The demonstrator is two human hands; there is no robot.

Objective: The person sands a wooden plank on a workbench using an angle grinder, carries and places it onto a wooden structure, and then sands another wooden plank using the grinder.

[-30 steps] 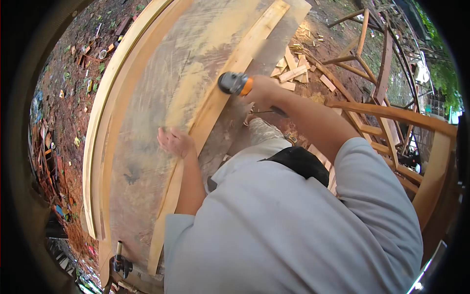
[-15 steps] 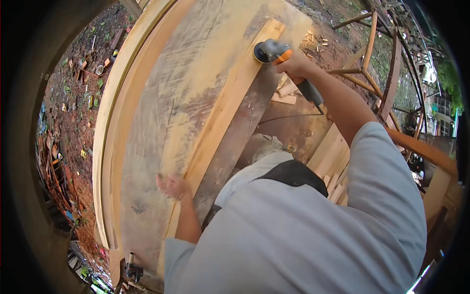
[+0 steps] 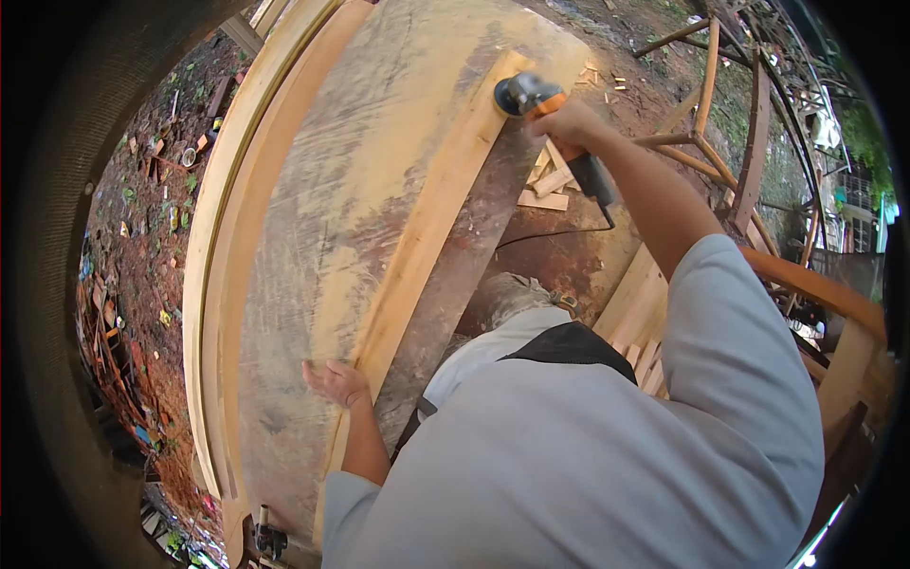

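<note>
A long, pale wooden plank (image 3: 431,213) lies lengthwise on a dusty, scuffed tabletop (image 3: 294,284). At its far end, my right hand (image 3: 572,125) is wrapped round an orange and black angle grinder (image 3: 591,178). The tool's round disc sits on or just over the plank; whether they touch, I cannot tell. Its cord trails back toward my legs. My left hand (image 3: 338,382) is at the near part of the plank, fingers stretched out over its left edge and the tabletop, gripping nothing.
Curved wooden strips (image 3: 220,256) run along the table's left edge. A small dark tool (image 3: 268,539) is at the near left corner. Wood offcuts (image 3: 548,180) lie beyond the plank's right side, with stacked boards (image 3: 637,303) by my legs. A wooden frame (image 3: 709,95) stands at right.
The grinder has shifted slightly toward the plank's far end, its body tilting a little. My left hand stays at the near part, its fingers a bit more spread. The view has shifted slightly.
</note>
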